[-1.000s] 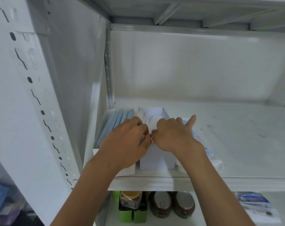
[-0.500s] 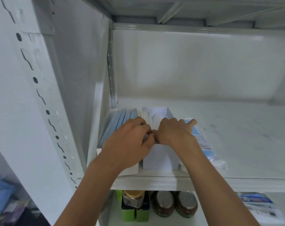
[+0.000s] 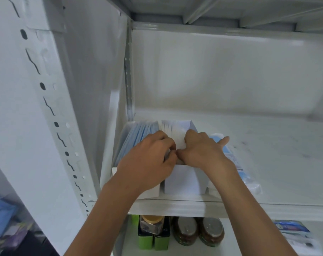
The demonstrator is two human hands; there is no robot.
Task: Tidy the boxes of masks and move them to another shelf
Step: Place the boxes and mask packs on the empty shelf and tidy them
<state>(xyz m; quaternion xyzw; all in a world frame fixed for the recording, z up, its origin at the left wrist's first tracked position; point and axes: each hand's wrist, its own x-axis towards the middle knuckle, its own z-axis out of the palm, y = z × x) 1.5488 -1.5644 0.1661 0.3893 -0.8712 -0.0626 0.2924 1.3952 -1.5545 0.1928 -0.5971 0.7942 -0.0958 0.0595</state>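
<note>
Head view shows two open-topped white boxes standing side by side at the left end of a white shelf point(image 3: 268, 163), against the shelving's side wall. Left box point(image 3: 151, 194) holds a row of upright blue masks point(image 3: 138, 133). Middle box point(image 3: 184, 182) holds upright white masks point(image 3: 173, 130). One plastic-wrapped pack of blue masks point(image 3: 240, 167) lies just right of the middle box. Left hand point(image 3: 147, 163) and right hand point(image 3: 201, 150) meet over the middle box, thumbs touching, fingers curled down into the white masks; each grip appears closed on the stack, though the fingertips are hidden. On the shelf below stand two brown jars point(image 3: 197, 231), two green tins point(image 3: 153, 241) and one printed packet point(image 3: 293, 230).
</note>
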